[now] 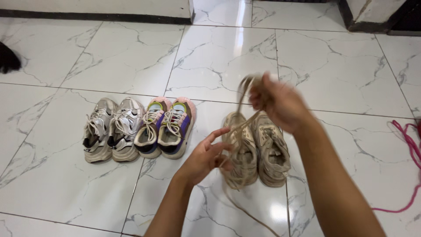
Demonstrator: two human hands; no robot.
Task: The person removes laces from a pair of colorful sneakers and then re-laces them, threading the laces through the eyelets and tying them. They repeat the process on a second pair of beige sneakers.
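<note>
Shoelace [240, 125]: beige, stretched between both hands above the beige sneakers [256, 149].
Right hand [280, 102]: raised, pinching the lace's upper loop.
Left hand [206, 157]: gripping the lace lower down.
Nearby: grey sneakers [112, 129], pink-purple sneakers [166, 127], marble floor [333, 66].

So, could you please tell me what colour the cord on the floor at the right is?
Pink; the cord shows in the head view.

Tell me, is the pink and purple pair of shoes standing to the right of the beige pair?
No, the pink and purple pair stands to the left of the beige pair, between it and the white-grey pair.
</note>
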